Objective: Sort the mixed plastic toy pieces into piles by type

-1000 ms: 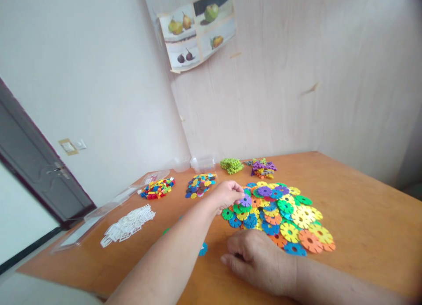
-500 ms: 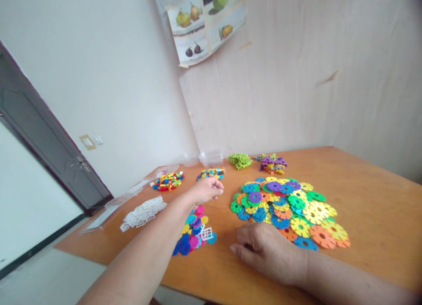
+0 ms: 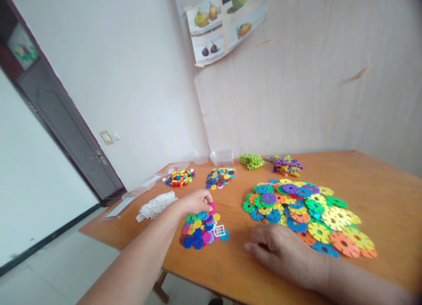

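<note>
My left hand (image 3: 200,202) is over the far edge of a heap of small colourful notched discs (image 3: 198,237). Its fingers are pinched together next to a pink disc (image 3: 212,206); whatever they hold, if anything, is hidden. A white lattice piece (image 3: 219,230) lies on the right side of this heap. My right hand (image 3: 285,252) rests on the table, loosely closed, with its thumb towards the left and nothing visible in it. Just beyond and right of it spreads a large pile of bigger flower-shaped notched discs (image 3: 323,219) in yellow, orange, green, blue and purple.
White lattice pieces (image 3: 158,205), small bricks (image 3: 180,178) and another disc heap (image 3: 220,177) lie on the wooden table (image 3: 237,270) to the left. Green pieces (image 3: 251,161), purple pieces (image 3: 288,164) and clear containers (image 3: 222,157) stand at the back, by the wall.
My left hand has come back from beyond the small disc heap down to its far edge. My right hand stays on the table. The view has shifted to the left.
</note>
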Motion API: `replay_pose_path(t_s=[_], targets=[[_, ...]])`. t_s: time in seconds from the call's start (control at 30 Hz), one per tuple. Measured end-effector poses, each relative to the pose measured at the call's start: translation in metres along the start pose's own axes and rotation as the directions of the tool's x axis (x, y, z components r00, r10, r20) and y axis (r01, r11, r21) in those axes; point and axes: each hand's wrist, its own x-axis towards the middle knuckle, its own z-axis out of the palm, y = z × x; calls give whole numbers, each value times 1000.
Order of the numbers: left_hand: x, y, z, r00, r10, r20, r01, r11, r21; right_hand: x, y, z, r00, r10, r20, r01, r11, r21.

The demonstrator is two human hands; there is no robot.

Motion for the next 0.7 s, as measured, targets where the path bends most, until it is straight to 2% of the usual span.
replay_pose_path(t_s=[0.37,0.5,0.63,0.7], targets=[[6,6,5,998,28,-60,-36,990,-139,-1,0,0,1000,-6,-11,7,1000,16],[8,12,1,997,18,-74,-37,965,-258,-1,0,-1,1000,-20,-12,20,999,26],[18,13,-3,989,-66,-130,13,926,-378,0,-2,-2,1000,-13,-8,13,999,32],[28,13,-4,966,-138,-218,28,896,-442,-1,-2,-2,1000,-11,-7,12,999,36]])
